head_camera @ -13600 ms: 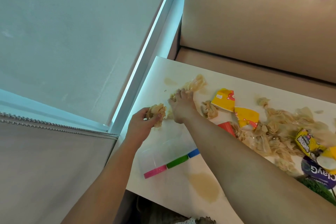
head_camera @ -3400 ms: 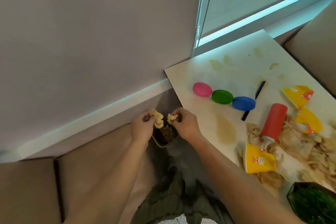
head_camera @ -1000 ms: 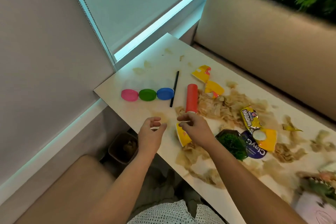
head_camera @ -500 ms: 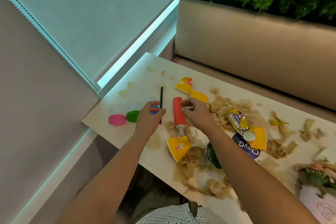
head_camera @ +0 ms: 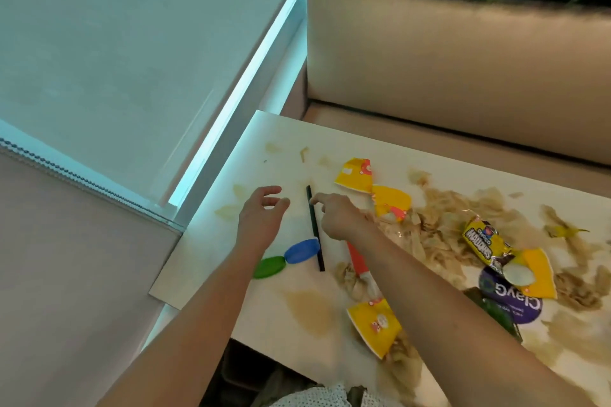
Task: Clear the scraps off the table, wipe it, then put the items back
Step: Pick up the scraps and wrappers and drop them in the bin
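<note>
Scraps heap [head_camera: 433, 235] (brown) lies right of the fingers [head_camera: 322, 200].

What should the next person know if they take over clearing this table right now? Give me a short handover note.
Left hand: open, hovering empty over the table.
Right hand: forefinger at the black straw; grip unclear.
Brown scraps and yellow wrapper pieces cover the table's middle; red bottle, blue lid and green lid lie near the straw.
Done: nothing visibly finished.
Left: clear scraps, wipe the brown stain, put items back.
</note>
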A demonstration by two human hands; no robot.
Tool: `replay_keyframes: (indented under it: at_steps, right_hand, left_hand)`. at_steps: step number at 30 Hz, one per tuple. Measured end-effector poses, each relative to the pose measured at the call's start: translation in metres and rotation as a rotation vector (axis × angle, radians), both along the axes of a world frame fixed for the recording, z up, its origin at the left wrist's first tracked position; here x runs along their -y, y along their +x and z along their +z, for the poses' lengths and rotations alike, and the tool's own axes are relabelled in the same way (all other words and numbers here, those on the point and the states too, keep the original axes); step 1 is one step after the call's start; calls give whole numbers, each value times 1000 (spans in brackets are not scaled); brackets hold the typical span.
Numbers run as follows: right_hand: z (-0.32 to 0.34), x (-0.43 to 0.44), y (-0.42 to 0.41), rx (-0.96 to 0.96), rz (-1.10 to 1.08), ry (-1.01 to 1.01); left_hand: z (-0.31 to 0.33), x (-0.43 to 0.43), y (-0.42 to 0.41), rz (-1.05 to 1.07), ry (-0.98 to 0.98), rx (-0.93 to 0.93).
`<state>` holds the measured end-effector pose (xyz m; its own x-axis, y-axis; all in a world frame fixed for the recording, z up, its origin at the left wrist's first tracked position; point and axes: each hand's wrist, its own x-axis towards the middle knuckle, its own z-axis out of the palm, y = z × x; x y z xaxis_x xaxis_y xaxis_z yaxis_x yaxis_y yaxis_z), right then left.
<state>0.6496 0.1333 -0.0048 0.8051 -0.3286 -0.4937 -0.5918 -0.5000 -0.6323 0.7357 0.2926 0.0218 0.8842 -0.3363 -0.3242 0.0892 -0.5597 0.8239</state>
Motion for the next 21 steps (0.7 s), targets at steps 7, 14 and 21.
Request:
replay_keyframes:
  at_steps: [7,14,21]
  right_hand:
    - [-51,-2,36,-114,90,-91]
    - [-72,4,46,-134,165,-197]
    - [-73,-5,48,-142,161,-274]
  left_hand:
    - [-21,-2,38,-19,11,-66]
    - [-27,3,49,-31,11,-107]
    - [-27,6,54,-41,0,-134]
